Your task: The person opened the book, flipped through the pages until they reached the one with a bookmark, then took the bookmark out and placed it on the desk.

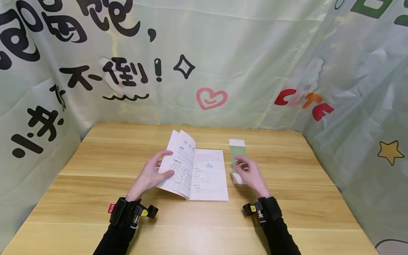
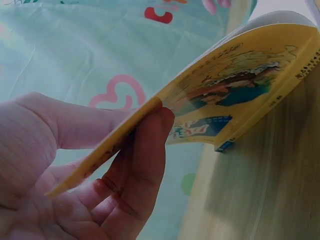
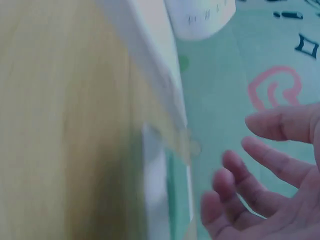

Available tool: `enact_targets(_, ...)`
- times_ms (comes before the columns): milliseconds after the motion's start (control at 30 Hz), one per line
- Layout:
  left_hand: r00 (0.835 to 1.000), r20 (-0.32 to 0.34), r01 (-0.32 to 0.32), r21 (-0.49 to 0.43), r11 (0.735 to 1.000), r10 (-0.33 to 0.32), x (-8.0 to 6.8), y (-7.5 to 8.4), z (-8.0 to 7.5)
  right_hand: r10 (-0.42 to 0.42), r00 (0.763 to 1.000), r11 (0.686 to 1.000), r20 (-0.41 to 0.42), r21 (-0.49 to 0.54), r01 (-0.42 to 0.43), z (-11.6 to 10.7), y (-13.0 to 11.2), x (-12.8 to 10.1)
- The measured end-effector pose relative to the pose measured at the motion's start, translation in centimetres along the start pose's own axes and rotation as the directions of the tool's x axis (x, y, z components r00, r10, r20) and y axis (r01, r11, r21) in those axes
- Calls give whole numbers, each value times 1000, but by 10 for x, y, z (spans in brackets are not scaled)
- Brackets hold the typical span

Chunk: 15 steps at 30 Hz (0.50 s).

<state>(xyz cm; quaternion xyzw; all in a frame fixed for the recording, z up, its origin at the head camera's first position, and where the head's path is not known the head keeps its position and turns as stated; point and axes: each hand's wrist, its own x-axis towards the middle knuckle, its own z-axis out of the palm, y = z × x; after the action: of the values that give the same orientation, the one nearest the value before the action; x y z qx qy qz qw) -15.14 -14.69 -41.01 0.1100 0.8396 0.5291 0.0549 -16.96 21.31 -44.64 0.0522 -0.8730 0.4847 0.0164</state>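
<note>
A paperback book (image 1: 209, 180) lies open on the table, its right-hand page flat and its left part raised. My left hand (image 1: 149, 175) grips that raised part by the outer edge, thumb on the printed page and fingers behind. The left wrist view shows the yellow illustrated cover (image 2: 235, 95) between thumb and fingers. Right of the book lies a long green and white card strip (image 1: 237, 151). Over its lower half hovers my right hand (image 1: 253, 175), covering part of it. In the right wrist view the fingers (image 3: 262, 195) are loosely bent, with nothing between them.
The wooden table (image 1: 197, 226) extends around the book and strip. Behind it hangs a pale green cloth (image 1: 248, 71) with black lettering, a pink heart and other drawings. Each wrist wears a black strap with a small camera.
</note>
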Motion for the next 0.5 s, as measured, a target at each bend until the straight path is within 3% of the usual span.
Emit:
enact_targets(200, 999, 45, 10, -139, 990, -4, 0, 4, 3, -31, 996, 998, 85, 54, 27, 15, -11, -3)
enact_targets(333, 999, 35, 19, -160, 987, -14, 0, 8, 7, -82, 993, 994, 84, 73, 76, 23, -13, -4)
enact_targets(500, 999, 28, -33, -156, 987, 38, -2, 15, 15, -143, 988, 987, 54, 85, 138, 31, -20, -5)
